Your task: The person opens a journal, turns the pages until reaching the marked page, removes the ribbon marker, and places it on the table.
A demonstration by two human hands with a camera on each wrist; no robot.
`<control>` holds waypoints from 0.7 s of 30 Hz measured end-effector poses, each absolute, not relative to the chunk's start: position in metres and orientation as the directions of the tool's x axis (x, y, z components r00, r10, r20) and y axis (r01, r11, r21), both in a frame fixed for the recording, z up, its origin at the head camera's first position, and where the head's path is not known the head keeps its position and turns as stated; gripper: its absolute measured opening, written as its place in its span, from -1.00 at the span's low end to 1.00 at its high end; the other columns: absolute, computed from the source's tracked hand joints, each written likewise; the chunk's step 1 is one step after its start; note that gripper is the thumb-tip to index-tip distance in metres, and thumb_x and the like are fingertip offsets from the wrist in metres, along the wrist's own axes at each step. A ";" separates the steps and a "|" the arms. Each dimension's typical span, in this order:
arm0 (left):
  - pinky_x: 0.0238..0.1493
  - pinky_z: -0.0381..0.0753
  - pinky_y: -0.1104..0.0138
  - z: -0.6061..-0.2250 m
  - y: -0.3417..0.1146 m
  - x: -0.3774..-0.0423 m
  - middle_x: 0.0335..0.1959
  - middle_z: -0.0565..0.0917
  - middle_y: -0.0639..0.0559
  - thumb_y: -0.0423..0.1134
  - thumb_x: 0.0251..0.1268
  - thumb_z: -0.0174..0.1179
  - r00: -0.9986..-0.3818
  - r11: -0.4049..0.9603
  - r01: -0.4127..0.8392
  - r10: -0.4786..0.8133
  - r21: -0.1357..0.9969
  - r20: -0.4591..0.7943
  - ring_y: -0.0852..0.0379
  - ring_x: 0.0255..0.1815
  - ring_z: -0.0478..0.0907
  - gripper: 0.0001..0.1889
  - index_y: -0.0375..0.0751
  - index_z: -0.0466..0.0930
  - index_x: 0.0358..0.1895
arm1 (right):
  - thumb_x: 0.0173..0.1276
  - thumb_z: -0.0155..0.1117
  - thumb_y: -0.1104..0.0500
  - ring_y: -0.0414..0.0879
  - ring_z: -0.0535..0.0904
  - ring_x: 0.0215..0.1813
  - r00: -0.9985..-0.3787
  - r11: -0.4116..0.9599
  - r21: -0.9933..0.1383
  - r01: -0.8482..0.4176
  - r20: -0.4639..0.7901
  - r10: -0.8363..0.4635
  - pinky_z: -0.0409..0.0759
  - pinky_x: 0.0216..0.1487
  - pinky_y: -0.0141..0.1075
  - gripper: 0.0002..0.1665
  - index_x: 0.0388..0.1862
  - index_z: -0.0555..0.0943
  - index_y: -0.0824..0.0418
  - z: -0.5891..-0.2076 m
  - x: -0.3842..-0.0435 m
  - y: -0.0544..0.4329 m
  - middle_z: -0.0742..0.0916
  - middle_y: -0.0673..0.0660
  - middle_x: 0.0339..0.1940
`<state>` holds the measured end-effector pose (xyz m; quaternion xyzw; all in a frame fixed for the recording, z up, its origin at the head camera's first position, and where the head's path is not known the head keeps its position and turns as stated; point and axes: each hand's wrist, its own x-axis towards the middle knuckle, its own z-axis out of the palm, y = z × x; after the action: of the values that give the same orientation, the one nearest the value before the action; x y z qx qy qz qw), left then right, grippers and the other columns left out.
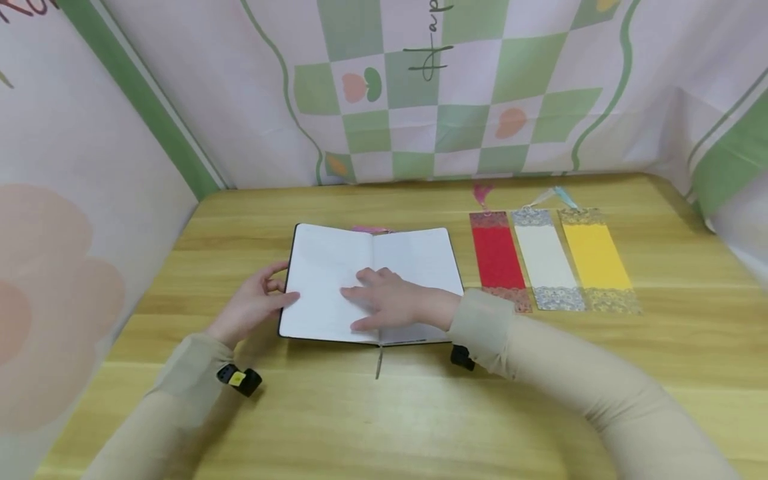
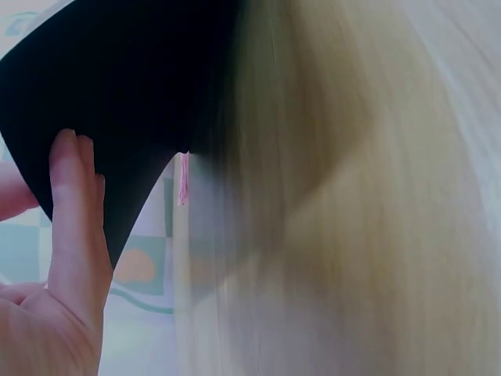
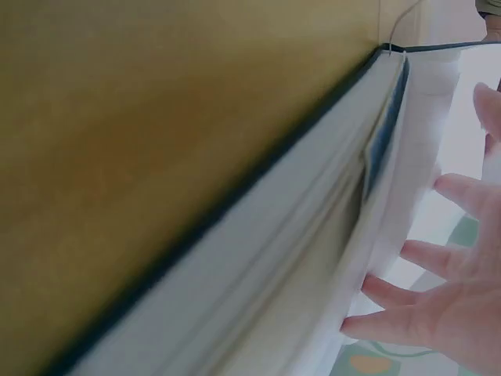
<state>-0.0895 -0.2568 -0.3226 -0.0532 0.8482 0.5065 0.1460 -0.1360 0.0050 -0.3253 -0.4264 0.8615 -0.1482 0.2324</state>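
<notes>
An open notebook [image 1: 327,260] with blank white pages and a black cover lies on the wooden table. My left hand [image 1: 255,303] pinches its left edge, thumb on the page and fingers behind the black cover [image 2: 125,70]. Across the middle of the pages, my right hand [image 1: 393,300] rests with fingers spread, over the inner part of the left page near the fold. A pink tassel [image 1: 371,230] sticks out past the notebook's top edge. In the right wrist view, a dark blue strip [image 3: 383,141] shows between the pages.
Red [image 1: 497,257], white [image 1: 547,260] and yellow [image 1: 595,257] bookmarks with lacy ends and tassels lie in a row right of the notebook. A thin ribbon [image 1: 379,363] hangs from the notebook's lower edge. A patterned curtain [image 1: 414,127] stands behind the table [image 1: 372,413].
</notes>
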 end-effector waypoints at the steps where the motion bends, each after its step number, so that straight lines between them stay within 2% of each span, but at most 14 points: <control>1: -0.33 0.53 0.35 -0.323 -0.256 -0.090 -0.28 0.46 -0.01 -0.25 0.27 0.21 -0.952 0.491 -0.240 0.049 0.838 -0.301 0.19 -0.39 0.42 -0.26 -0.17 0.04 0.46 | 0.35 0.10 -0.23 0.32 0.07 0.42 -0.523 0.590 -0.464 -0.660 -0.279 -0.805 0.08 0.41 0.09 -0.20 0.49 0.17 -0.01 -0.325 -0.137 0.005 0.13 0.28 0.49; 4: -0.40 0.49 0.36 -0.322 -0.255 -0.090 -0.28 0.46 -0.02 -0.30 0.27 0.21 -0.954 0.508 -0.240 0.034 0.827 -0.297 0.21 -0.46 0.37 -0.26 -0.15 0.05 0.47 | 0.36 0.11 -0.20 0.28 0.03 0.46 -0.518 0.586 -0.526 -0.616 -0.290 -0.805 0.06 0.43 0.08 -0.23 0.47 0.22 0.02 -0.324 -0.146 0.011 0.13 0.24 0.50; 7: -0.44 0.48 0.37 -0.321 -0.254 -0.090 -0.27 0.45 -0.02 -0.32 0.27 0.20 -0.955 0.505 -0.238 0.031 0.830 -0.294 0.23 -0.50 0.34 -0.25 -0.15 0.04 0.47 | 0.33 0.18 -0.14 0.24 0.04 0.47 -0.550 0.601 -0.545 -0.584 -0.278 -0.787 0.05 0.44 0.07 -0.24 0.43 0.28 0.10 -0.326 -0.161 0.023 0.20 0.24 0.48; 11: -0.45 0.47 0.37 -0.319 -0.254 -0.091 -0.27 0.45 -0.01 -0.34 0.26 0.20 -0.955 0.505 -0.240 0.029 0.829 -0.294 0.25 -0.52 0.32 -0.25 -0.17 0.02 0.47 | 0.23 0.30 -0.08 0.26 0.04 0.48 -0.624 0.668 -0.435 -0.604 -0.263 -0.735 0.00 0.45 0.10 -0.18 0.40 0.31 0.19 -0.330 -0.184 0.042 0.24 0.31 0.45; 14: -0.46 0.44 0.39 -0.320 -0.255 -0.093 -0.26 0.44 -0.01 -0.33 0.27 0.20 -0.953 0.508 -0.250 0.022 0.824 -0.303 0.25 -0.53 0.29 -0.25 -0.14 0.03 0.47 | 0.18 0.35 -0.06 0.27 0.00 0.49 -0.675 0.722 -0.353 -0.595 -0.268 -0.687 -0.05 0.45 0.14 -0.11 0.42 0.27 0.22 -0.333 -0.201 0.055 0.20 0.33 0.48; 21: -0.41 0.49 0.36 -0.323 -0.255 -0.094 -0.28 0.43 -0.01 -0.33 0.25 0.22 -0.952 0.510 -0.248 0.032 0.823 -0.306 0.22 -0.49 0.33 -0.26 -0.15 0.07 0.46 | 0.14 0.40 -0.07 0.37 -0.07 0.47 -0.760 0.823 -0.305 -0.478 -0.327 -0.562 -0.03 0.41 0.22 0.00 0.46 0.18 0.24 -0.329 -0.229 0.071 0.18 0.38 0.47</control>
<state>-0.0940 -0.2551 -0.3231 -0.0630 0.8573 0.4907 0.1424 -0.2291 0.0709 -0.3293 -0.2791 0.9324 -0.1020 0.2058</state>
